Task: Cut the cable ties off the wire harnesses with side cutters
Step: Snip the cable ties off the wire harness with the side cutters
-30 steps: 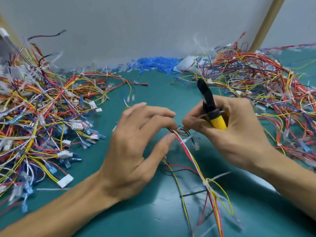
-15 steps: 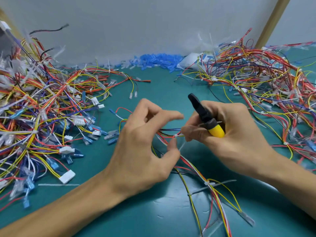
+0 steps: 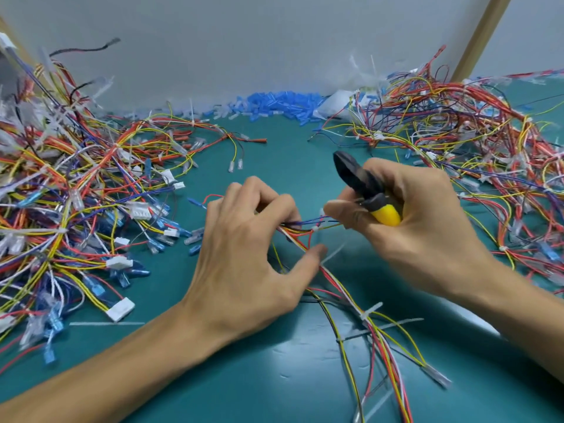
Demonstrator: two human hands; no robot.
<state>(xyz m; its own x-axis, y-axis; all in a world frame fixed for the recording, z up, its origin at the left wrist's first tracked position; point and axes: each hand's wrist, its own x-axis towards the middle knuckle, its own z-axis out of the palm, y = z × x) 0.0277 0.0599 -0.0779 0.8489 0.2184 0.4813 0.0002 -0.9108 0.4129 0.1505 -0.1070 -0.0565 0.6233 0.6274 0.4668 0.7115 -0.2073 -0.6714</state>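
Teal matting [image 3: 158, 288] is covering the bench, and at its left side we are seeing a big heap of harnesses [image 3: 61, 193] with white ties showing among the wires, so we are not able to tell whether this heap is finished or waiting. One loose tie strip [image 3: 106, 323] is lying flat on the matting just in front of it, which is suggesting to us that some cutting is already done. Moving to the middle, the left hand [image 3: 244, 254] is curling its fingers around the wires of one harness [image 3: 335, 283] and pinching them, with the thumb stretched out underneath. Just beside those fingers a small cable tie [image 3: 316, 228] is sitting uncut on the bundle, between the two hands. Lower on the same harness we are finding at least two more ties [image 3: 367, 312] in place. The side cutters [image 3: 360, 181] are pointing up and away from the tie, not touching it, and their jaws are looking closed. The right hand [image 3: 421, 227] is gripping the yellow handle in its palm while one fingertip is reaching toward the tie. At the far right a second heap [image 3: 457, 132] is lying, also full of ties. We are judging the work as partly done: this harness is needing several cuts, and much is remaining.
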